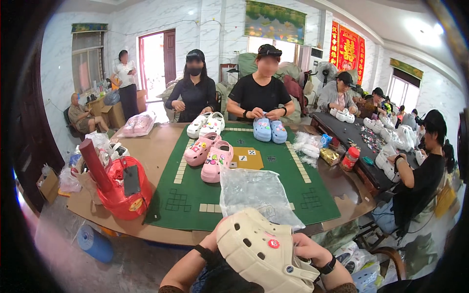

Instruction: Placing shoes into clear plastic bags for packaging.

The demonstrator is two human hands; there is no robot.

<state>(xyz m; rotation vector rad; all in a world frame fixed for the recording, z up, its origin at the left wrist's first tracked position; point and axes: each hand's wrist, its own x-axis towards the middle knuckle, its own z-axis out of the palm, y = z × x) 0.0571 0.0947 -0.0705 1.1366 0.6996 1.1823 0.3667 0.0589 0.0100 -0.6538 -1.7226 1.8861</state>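
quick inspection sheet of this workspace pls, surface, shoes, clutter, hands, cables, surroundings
Surface: green mat on a brown tabletop
Job's things: cream clog held tilted, red charm on it; pink clogs, white clogs and blue clogs beyond
Clutter: clear plastic bag behind the cream clog; red bag at left; red jar at right
Hands: left hand holds the toe end; right hand at the opening, fingers partly hidden
Cables: thin wire along the back wall
Surroundings: several co-workers; dark table at right; blue roll on the floor
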